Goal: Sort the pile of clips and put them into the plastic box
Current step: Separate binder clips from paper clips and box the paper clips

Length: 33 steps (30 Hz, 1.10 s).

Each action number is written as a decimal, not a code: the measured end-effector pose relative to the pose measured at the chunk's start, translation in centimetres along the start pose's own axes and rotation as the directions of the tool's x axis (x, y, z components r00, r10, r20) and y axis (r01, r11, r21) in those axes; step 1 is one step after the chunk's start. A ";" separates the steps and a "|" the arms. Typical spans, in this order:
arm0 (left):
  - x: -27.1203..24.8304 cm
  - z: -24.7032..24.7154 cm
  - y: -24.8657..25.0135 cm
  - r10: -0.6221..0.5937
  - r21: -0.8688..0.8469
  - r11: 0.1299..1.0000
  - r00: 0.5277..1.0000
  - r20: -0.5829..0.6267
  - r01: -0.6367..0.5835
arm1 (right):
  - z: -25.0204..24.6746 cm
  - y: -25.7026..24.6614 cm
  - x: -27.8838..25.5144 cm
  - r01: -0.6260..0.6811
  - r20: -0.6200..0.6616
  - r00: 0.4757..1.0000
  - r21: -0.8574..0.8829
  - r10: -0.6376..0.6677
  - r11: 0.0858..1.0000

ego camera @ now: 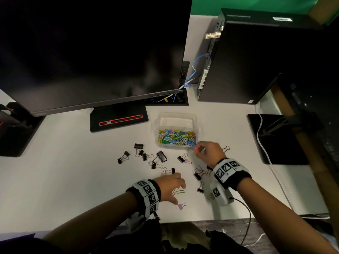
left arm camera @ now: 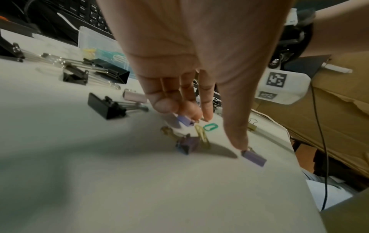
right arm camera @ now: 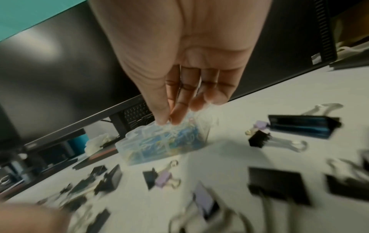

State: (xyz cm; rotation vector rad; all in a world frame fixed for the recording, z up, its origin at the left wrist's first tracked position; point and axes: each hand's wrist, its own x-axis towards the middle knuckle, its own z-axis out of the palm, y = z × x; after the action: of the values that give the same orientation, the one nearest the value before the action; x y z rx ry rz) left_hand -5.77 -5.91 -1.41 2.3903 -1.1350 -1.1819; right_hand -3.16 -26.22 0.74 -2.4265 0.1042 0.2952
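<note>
Two wrist views: left one shows a green paper clip and purple binder clips under the fingers; right one shows thumb and forefinger tips pressed together above the plastic box, blurred
Head view: plastic box of coloured clips behind scattered black binder clips
Tabletop: white, monitor and computer tower behind
Left hand: fingers straight, pointing down, grip open
Right hand: grip pinched; whether anything is in it, cannot tell
</note>
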 end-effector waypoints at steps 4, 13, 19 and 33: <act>0.0 -0.8 -0.1 0.000 0.005 1.000 0.999 0.048 0.000 | 0.0 -1.5 3.1 -0.055 -0.068 0.996 0.065 0.060 0.996; 0.4 -1.1 0.2 -0.003 0.024 1.000 1.000 0.008 0.003 | 0.2 0.2 1.4 -0.028 -0.098 0.994 0.102 0.038 0.994; 1.2 -1.0 1.3 0.083 0.150 0.985 0.996 0.012 -0.084 | -0.7 2.8 -2.4 0.026 -0.147 0.989 0.021 -0.023 0.999; 2.4 -1.2 0.3 0.210 0.278 0.932 0.971 0.110 -0.233 | -1.0 7.7 -6.0 -0.347 -0.052 0.938 -0.139 0.344 0.927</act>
State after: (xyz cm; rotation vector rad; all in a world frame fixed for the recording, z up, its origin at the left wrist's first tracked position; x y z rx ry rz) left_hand -4.15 -7.98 -1.84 2.3486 -1.6584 -1.1081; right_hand -9.98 -32.72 -1.90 -2.5512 0.5447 0.4420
